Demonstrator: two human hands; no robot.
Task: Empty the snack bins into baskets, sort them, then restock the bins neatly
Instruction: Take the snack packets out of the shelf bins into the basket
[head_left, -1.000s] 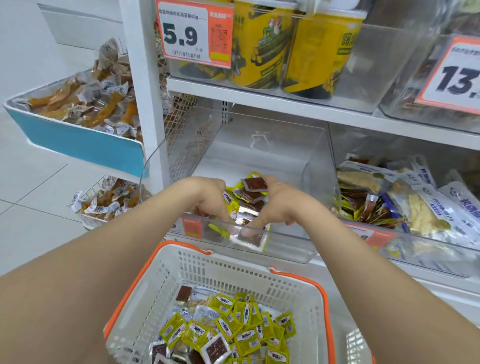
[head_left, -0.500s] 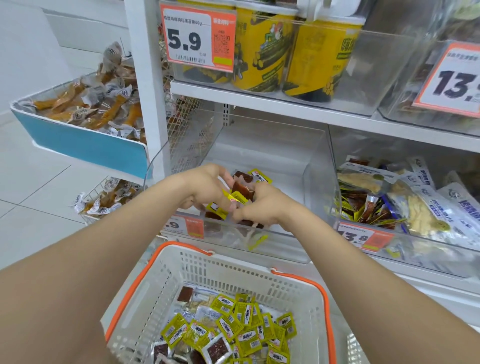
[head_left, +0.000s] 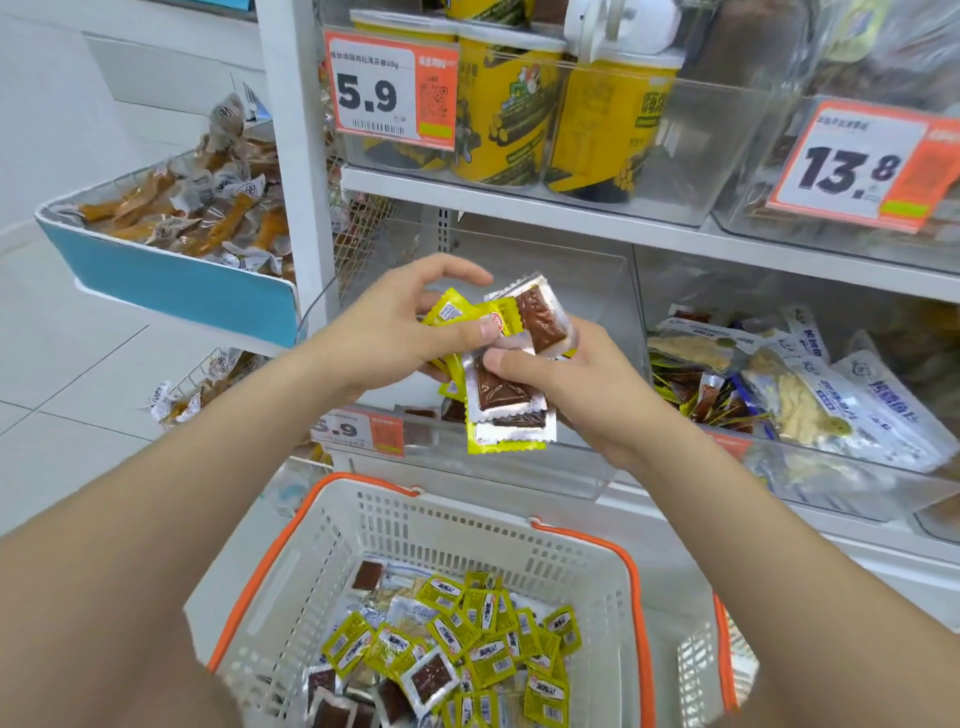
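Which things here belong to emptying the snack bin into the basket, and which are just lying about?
In the job: left hand, right hand, held snack packets, clear bin, white basket, packets in the basket.
Lying about: yellow tubs, 5.9 price tag, blue tray, neighbouring bin.

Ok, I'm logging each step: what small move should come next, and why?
Probably lower both hands and release over the white plastic basket with orange rim. The left hand and right hand grip a bunch of yellow and clear snack packets above the clear plastic bin, and the basket below already holds matching packets.
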